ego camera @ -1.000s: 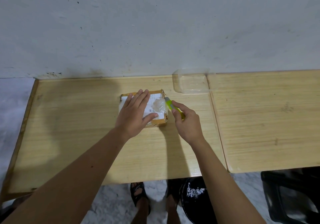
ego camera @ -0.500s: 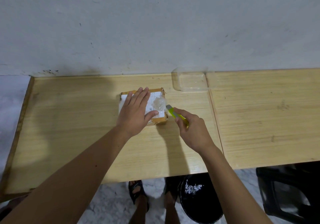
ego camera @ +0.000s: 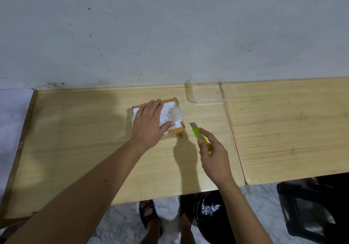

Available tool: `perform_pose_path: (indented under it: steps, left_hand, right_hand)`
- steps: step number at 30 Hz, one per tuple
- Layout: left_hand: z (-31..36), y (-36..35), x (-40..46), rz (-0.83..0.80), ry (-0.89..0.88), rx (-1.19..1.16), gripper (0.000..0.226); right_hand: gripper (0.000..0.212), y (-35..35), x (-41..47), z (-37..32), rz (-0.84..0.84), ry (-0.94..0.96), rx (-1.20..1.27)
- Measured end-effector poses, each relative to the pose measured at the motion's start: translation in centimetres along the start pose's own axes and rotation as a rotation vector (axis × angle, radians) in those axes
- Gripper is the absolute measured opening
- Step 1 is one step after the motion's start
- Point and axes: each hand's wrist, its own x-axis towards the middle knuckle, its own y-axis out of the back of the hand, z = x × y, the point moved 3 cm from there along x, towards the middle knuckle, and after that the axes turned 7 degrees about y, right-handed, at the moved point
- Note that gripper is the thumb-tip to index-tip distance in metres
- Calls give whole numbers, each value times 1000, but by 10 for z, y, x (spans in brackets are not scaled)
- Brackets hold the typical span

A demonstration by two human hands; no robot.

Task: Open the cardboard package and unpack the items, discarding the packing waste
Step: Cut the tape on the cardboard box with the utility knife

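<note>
A small cardboard package (ego camera: 174, 115) with a white label and clear tape lies on the wooden table (ego camera: 94, 149). My left hand (ego camera: 149, 124) rests flat on top of it, fingers straight, thumb spread toward the near right corner. My right hand (ego camera: 213, 155) grips a yellow-green utility knife (ego camera: 198, 134) with its blade out, pointing away from me. The blade tip is just right of the package's near right corner and apart from it.
A clear plastic container (ego camera: 204, 94) stands at the back by the wall, right of the package. A second wooden table (ego camera: 292, 126) adjoins on the right. Below the table edge are a black bin (ego camera: 211, 217) holding white scraps, a black stool (ego camera: 313, 209) and sandalled feet.
My right hand has drawn the knife back toward me and to the right, off the package's right edge. My left hand stays pressed on the package.
</note>
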Motion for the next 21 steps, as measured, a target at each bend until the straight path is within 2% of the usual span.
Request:
perform_pose_path:
  steps: [3,6,10,12,14,17,18,21]
  left_hand:
    - [13,11,12,32,81,3,85]
    - [26,23,20,-8,139,123,92]
    - [34,25,18,-36,186,113,97]
    - [33,24,22,-5,119,80,98]
    - [35,24,31,-9,-82,-14,95]
    - [40,24,43,-153,-407,-63,82]
    - [39,22,46,-197,-441,-58,78]
    - [30,15,50,-247,-395,-84,72]
  right_hand:
    - [34,2,-6,2,23,-27,1]
    - [34,4,-12,3,51,-44,18]
    - [33,3,-21,4,82,-56,49]
    - [34,2,-23,7,100,-64,58]
    - [34,0,-25,10,114,-65,54]
    - [35,0,-29,15,126,-71,46]
    - [35,0,-31,17,127,-76,49]
    - [35,1,-35,21,135,-92,57]
